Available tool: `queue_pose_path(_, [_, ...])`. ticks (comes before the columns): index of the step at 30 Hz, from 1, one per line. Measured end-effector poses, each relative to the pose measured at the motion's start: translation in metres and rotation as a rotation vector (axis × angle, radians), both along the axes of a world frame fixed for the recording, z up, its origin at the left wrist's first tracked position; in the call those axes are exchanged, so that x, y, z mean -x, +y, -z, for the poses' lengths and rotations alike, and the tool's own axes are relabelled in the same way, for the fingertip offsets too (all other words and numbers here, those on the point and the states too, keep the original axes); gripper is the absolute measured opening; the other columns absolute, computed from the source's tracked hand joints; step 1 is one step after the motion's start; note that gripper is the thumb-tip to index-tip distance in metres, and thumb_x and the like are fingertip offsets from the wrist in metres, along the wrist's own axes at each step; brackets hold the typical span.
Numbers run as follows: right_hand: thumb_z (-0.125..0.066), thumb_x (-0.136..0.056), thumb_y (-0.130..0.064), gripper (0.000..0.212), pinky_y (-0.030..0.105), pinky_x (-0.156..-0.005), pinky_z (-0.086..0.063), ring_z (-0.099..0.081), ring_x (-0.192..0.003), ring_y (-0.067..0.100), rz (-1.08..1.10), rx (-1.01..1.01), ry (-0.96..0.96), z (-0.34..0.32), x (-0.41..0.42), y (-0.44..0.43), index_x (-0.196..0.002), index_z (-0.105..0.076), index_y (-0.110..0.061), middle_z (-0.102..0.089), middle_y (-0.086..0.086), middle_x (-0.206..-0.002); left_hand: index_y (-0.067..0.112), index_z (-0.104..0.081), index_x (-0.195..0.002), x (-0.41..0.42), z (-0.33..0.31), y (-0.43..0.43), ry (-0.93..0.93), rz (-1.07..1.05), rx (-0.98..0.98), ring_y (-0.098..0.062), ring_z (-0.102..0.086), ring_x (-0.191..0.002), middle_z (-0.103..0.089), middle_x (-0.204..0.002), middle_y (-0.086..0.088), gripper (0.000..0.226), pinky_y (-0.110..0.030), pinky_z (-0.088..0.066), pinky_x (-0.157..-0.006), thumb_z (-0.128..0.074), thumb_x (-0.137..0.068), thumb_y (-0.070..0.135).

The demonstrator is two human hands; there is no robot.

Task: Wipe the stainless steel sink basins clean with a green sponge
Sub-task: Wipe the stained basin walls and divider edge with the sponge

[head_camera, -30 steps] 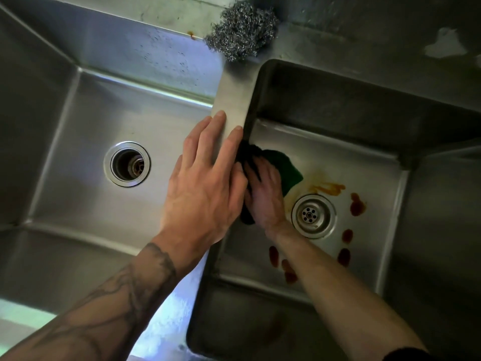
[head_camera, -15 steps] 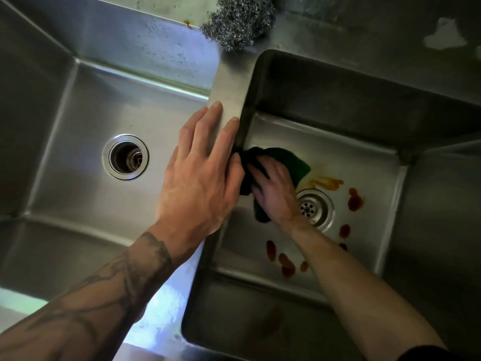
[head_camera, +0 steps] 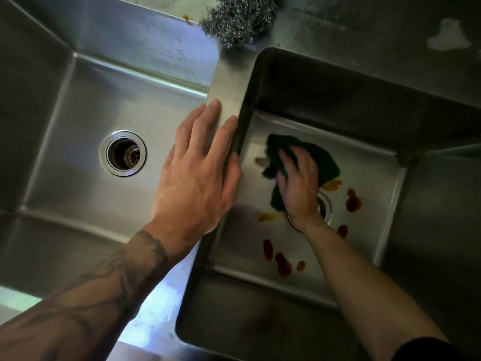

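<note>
Stainless steel fills the view from above: a double sink with the left basin (head_camera: 78, 121) bare and grey, its open drain (head_camera: 122, 153) sitting well to the left of the left hand (head_camera: 197, 178). A tattooed forearm (head_camera: 104, 290) leads up from the lower left corner to that hand, which lies flat and relaxed, fingers straight and slightly spread, palm down on the divider (head_camera: 229, 105) between the two basins, with the fingertips pointing toward the back ledge. Beyond those fingertips, on the ledge at the far end of the divider, sits a steel wool scourer (head_camera: 238, 19). Just right of the left hand the right basin (head_camera: 364, 162) drops away, and on its floor lies the green sponge (head_camera: 325, 162), crumpled and partly covered by the right hand (head_camera: 299, 188). That hand bears down on the sponge with its fingers bent over it, grasping it against the basin floor. The wrist hides most of the strainer drain (head_camera: 326, 207). An orange smear (head_camera: 331, 185) shows just right of the hand at the sponge's edge. Red-brown spots (head_camera: 352, 200) dot the floor to the right of the hand and near the forearm, closer to the person. A dark sleeve (head_camera: 426, 350) edges in at the lower right.
</note>
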State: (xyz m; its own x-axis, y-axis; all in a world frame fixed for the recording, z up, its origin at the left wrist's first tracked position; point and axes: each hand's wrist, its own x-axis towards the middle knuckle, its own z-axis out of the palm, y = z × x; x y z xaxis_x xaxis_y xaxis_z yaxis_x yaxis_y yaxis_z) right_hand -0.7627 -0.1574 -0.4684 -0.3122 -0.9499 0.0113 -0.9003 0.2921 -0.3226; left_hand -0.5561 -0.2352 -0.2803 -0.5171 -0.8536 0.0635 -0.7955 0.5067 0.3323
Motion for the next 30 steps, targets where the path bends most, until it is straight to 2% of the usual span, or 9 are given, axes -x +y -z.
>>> queue_pose_path(2, [-0.061, -0.098, -0.023, 0.052, 0.052, -0.125, -0.029, -0.037, -0.147, 0.034, 0.216, 0.010, 0.002, -0.001, -0.005, -0.017, -0.148, -0.054, -0.013, -0.044, 0.015, -0.156, 0.005, -0.052, -0.150, 0.000, 0.000, 0.000, 0.002, -0.003, 0.003, -0.039, -0.038, -0.149, -0.042, -0.161, -0.020, 0.046, -0.049, -0.044, -0.115, -0.049, -0.108, 0.024])
queue_pose_path(4, [-0.060, -0.099, -0.024, 0.052, 0.052, -0.124, -0.029, -0.036, -0.147, 0.034, 0.236, 0.030, -0.003, -0.004, -0.034, -0.020, -0.149, -0.053, -0.013, -0.043, 0.017, -0.156, 0.005, -0.053, -0.149, 0.000, 0.000, 0.000, 0.007, -0.009, 0.006, -0.039, -0.038, -0.149, -0.043, -0.161, -0.020, 0.046, -0.048, -0.046, -0.114, -0.050, -0.107, 0.024])
queue_pose_path(8, [-0.073, -0.090, -0.021, 0.067, 0.054, -0.125, -0.027, -0.036, -0.148, 0.034, -0.265, -0.038, -0.070, -0.004, -0.061, 0.033, -0.153, -0.050, -0.014, -0.042, 0.015, -0.159, 0.005, -0.053, -0.150, 0.001, -0.001, 0.000, -0.003, -0.012, 0.001, -0.038, -0.038, -0.149, -0.042, -0.161, -0.019, 0.047, -0.049, -0.046, -0.114, -0.050, -0.107, 0.024])
queue_pose_path(10, [-0.076, -0.088, -0.018, 0.069, 0.054, -0.124, -0.028, -0.038, -0.147, 0.034, -0.364, -0.043, -0.043, 0.000, -0.035, 0.041, -0.152, -0.051, -0.014, -0.043, 0.015, -0.158, 0.005, -0.052, -0.150, 0.001, -0.001, 0.000, 0.001, -0.009, 0.004, -0.039, -0.038, -0.149, -0.042, -0.161, -0.020, 0.046, -0.049, -0.045, -0.115, -0.050, -0.107, 0.024])
queue_pose_path(16, [-0.063, -0.098, -0.024, 0.054, 0.054, -0.124, -0.030, -0.034, -0.148, 0.034, 0.182, 0.017, 0.026, -0.001, -0.036, -0.007, -0.150, -0.052, -0.014, -0.042, 0.016, -0.157, 0.008, -0.051, -0.151, 0.001, -0.002, -0.001, -0.002, -0.006, -0.021, -0.035, -0.036, -0.151, -0.040, -0.163, -0.017, 0.046, -0.049, -0.051, -0.107, -0.048, -0.108, 0.025])
queue_pose_path(22, [-0.078, -0.084, -0.018, 0.070, 0.057, -0.122, -0.032, -0.042, -0.144, 0.037, -0.426, -0.015, -0.062, 0.000, -0.053, 0.048, -0.150, -0.053, -0.014, -0.047, 0.015, -0.155, 0.005, -0.052, -0.151, -0.001, -0.002, 0.000, 0.005, 0.003, -0.003, -0.039, -0.038, -0.149, -0.042, -0.162, -0.020, 0.046, -0.052, -0.047, -0.113, -0.047, -0.109, 0.024])
queue_pose_path(24, [-0.076, -0.087, -0.017, 0.066, 0.056, -0.122, -0.032, -0.043, -0.144, 0.037, -0.351, -0.006, -0.042, 0.004, -0.029, 0.033, -0.149, -0.055, -0.014, -0.047, 0.016, -0.155, 0.005, -0.052, -0.151, -0.001, 0.000, -0.001, 0.023, 0.008, 0.010, -0.040, -0.039, -0.149, -0.042, -0.162, -0.021, 0.046, -0.051, -0.044, -0.116, -0.046, -0.110, 0.024])
queue_pose_path(28, [-0.065, -0.097, -0.025, 0.057, 0.053, -0.125, -0.028, -0.035, -0.148, 0.035, 0.121, 0.004, -0.015, 0.001, -0.033, -0.016, -0.151, -0.051, -0.015, -0.042, 0.016, -0.158, 0.005, -0.054, -0.150, -0.003, 0.003, -0.001, 0.070, -0.002, 0.012, -0.039, -0.040, -0.150, -0.043, -0.162, -0.020, 0.044, -0.052, -0.041, -0.118, -0.046, -0.111, 0.024])
queue_pose_path(30, [-0.064, -0.097, -0.026, 0.057, 0.053, -0.124, -0.028, -0.035, -0.148, 0.035, 0.101, 0.021, -0.057, -0.003, -0.065, -0.008, -0.151, -0.051, -0.014, -0.042, 0.017, -0.158, 0.006, -0.053, -0.152, -0.003, 0.004, 0.000, 0.073, -0.002, 0.015, -0.038, -0.040, -0.152, -0.043, -0.163, -0.019, 0.045, -0.053, -0.040, -0.119, -0.044, -0.112, 0.024])
